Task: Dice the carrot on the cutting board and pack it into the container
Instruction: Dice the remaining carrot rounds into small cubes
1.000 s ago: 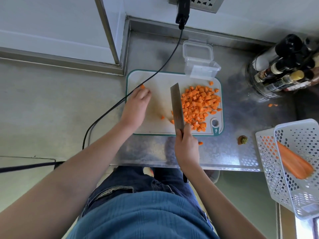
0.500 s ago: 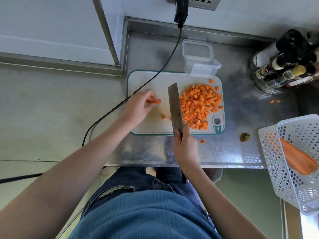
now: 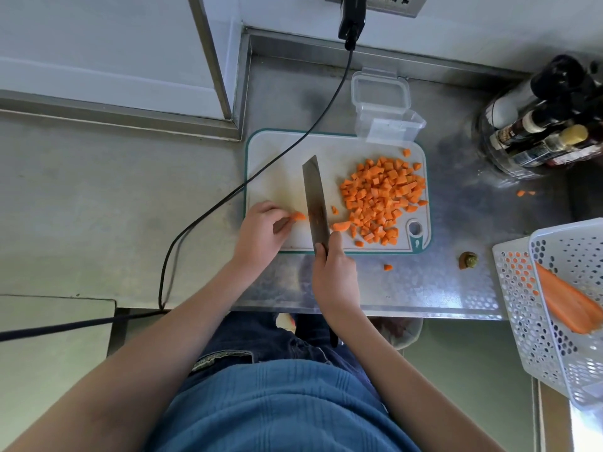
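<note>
Both bare forearms are extended forward from the lower edge of the view, converging toward the middle. The left hand (image 3: 261, 231) is held palm down, its fingers curled inward, and a small orange piece is pinched at the fingertips (image 3: 287, 220). The right hand (image 3: 332, 272) is set just to the right of the left, the two kept slightly apart. Its fingers are wrapped round a handle in a closed grip, the back of the hand is turned upward, and the wrist is kept in line with the forearm.
</note>
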